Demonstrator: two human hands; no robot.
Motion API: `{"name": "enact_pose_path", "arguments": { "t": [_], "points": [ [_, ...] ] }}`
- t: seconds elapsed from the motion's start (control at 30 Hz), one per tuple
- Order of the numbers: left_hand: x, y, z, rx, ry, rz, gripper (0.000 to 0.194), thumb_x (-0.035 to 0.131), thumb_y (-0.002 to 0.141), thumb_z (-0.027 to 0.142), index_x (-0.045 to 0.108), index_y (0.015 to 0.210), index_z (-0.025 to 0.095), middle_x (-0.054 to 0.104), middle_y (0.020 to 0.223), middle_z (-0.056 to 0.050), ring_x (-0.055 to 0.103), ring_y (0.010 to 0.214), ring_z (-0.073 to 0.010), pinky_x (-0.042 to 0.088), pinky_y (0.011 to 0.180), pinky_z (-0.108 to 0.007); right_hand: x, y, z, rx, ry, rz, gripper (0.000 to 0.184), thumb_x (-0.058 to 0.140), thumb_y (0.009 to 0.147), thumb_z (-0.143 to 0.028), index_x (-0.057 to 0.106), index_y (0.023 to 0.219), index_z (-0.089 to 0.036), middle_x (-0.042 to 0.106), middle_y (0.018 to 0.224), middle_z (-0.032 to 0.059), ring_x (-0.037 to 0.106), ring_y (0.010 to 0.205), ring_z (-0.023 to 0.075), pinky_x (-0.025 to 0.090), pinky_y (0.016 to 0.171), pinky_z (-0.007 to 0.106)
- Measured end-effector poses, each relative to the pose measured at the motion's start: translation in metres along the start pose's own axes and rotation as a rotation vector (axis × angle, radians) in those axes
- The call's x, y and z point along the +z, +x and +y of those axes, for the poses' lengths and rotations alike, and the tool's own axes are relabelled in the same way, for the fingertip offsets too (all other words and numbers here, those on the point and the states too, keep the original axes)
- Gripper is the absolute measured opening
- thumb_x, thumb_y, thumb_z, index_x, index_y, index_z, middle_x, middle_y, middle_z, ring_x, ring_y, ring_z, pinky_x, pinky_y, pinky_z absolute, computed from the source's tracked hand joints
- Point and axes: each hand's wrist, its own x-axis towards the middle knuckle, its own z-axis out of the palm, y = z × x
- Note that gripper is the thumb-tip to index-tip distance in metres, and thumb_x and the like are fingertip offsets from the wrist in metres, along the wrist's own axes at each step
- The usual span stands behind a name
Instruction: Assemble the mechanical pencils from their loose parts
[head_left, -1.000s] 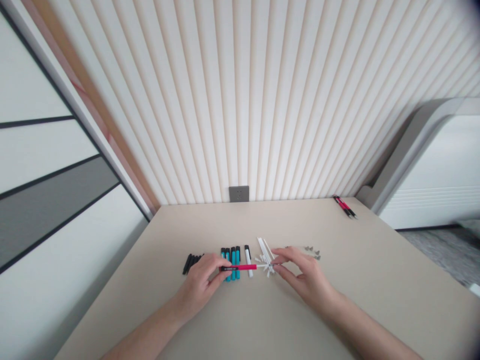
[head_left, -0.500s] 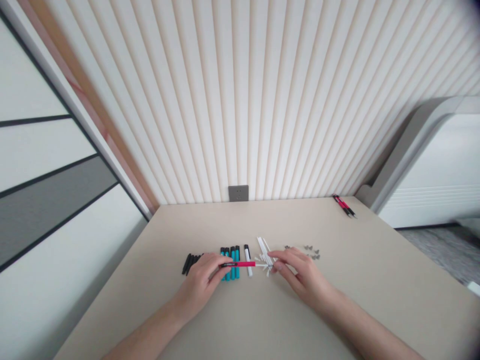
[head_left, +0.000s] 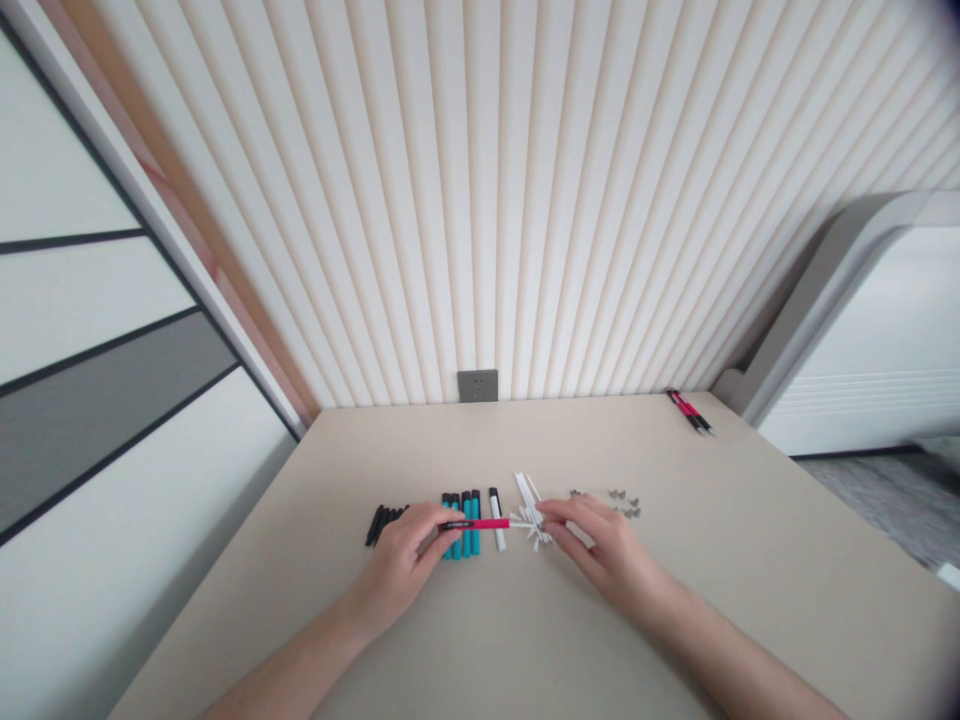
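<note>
Between the fingertips of my left hand [head_left: 411,550] lies a red pen barrel [head_left: 491,524] with a black clip end, held level above the table. A thin white pen refill [head_left: 520,525] sticks out of its right end. My right hand [head_left: 592,535] is closed in a pinch at the refill's far tip; a small greyish bit there is too small to make out. Beneath and behind the hands are several teal pen barrels [head_left: 466,540], one white pen barrel [head_left: 498,530] and a heap of white refills [head_left: 528,497].
Black pen parts [head_left: 384,518] lie in a row by my left hand, partly covered by it. Small grey cone-like pieces [head_left: 624,500] are beyond my right hand. Two red-and-black pens [head_left: 688,410] rest at the table's back right. A socket [head_left: 478,385] sits on the ribbed wall.
Both hands keep nearly the same pose, with the red barrel and refill still lined up between them. The right fingertips have shifted only slightly at the refill's tip.
</note>
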Motion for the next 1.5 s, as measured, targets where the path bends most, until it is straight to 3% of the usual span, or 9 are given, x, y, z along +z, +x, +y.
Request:
{"name": "enact_pose_path", "arguments": {
  "t": [0.4, 0.6, 1.0, 1.27, 1.5],
  "points": [
    [0.001, -0.005, -0.005, 0.029, -0.037, -0.102, 0.016, 0.055, 0.095, 0.028, 0.067, 0.104, 0.022, 0.069, 0.084, -0.004, 0.064, 0.077, -0.0163, 0.05, 0.072, -0.026, 0.006, -0.001, 0.002, -0.112, 0.063, 0.062, 0.02, 0.052, 0.096, -0.022, 0.061, 0.114, -0.024, 0.069, 0.089, 0.0057, 0.063, 0.081, 0.0177, 0.051, 0.072, 0.03],
    [-0.001, -0.003, 0.001, 0.048, -0.049, -0.096, 0.015, 0.055, 0.095, 0.024, 0.065, 0.105, 0.021, 0.068, 0.088, -0.005, 0.064, 0.081, -0.0164, 0.05, 0.076, -0.026, 0.004, -0.002, 0.0, -0.037, 0.043, 0.033, 0.021, 0.053, 0.096, -0.026, 0.061, 0.115, -0.024, 0.069, 0.085, 0.0048, 0.063, 0.079, 0.0174, 0.051, 0.072, 0.029],
    [0.003, -0.003, 0.004, -0.014, -0.024, -0.074, 0.014, 0.053, 0.096, 0.026, 0.064, 0.105, 0.022, 0.068, 0.091, -0.004, 0.064, 0.084, -0.0166, 0.049, 0.079, -0.027, 0.0, -0.005, 0.003, 0.078, 0.019, 0.04, 0.026, 0.042, 0.1, -0.027, 0.058, 0.121, -0.024, 0.071, 0.098, 0.0059, 0.065, 0.088, 0.0181, 0.051, 0.079, 0.031],
    [0.001, -0.004, 0.012, 0.127, -0.04, -0.196, 0.013, 0.054, 0.096, 0.024, 0.064, 0.103, 0.02, 0.069, 0.09, -0.005, 0.061, 0.086, -0.0174, 0.045, 0.08, -0.027, 0.003, -0.007, 0.011, 0.222, 0.029, 0.112, 0.027, 0.044, 0.099, -0.034, 0.061, 0.118, -0.024, 0.07, 0.103, 0.0071, 0.064, 0.096, 0.0217, 0.054, 0.074, 0.031],
    [0.005, -0.005, 0.011, 0.273, -0.037, -0.26, 0.014, 0.054, 0.097, 0.023, 0.062, 0.107, 0.018, 0.07, 0.09, -0.005, 0.061, 0.085, -0.0172, 0.043, 0.083, -0.028, 0.002, 0.014, 0.009, 0.07, -0.035, 0.046, 0.021, 0.046, 0.099, -0.026, 0.066, 0.104, -0.021, 0.069, 0.098, 0.0076, 0.063, 0.092, 0.0203, 0.05, 0.082, 0.034]
  ]
}}
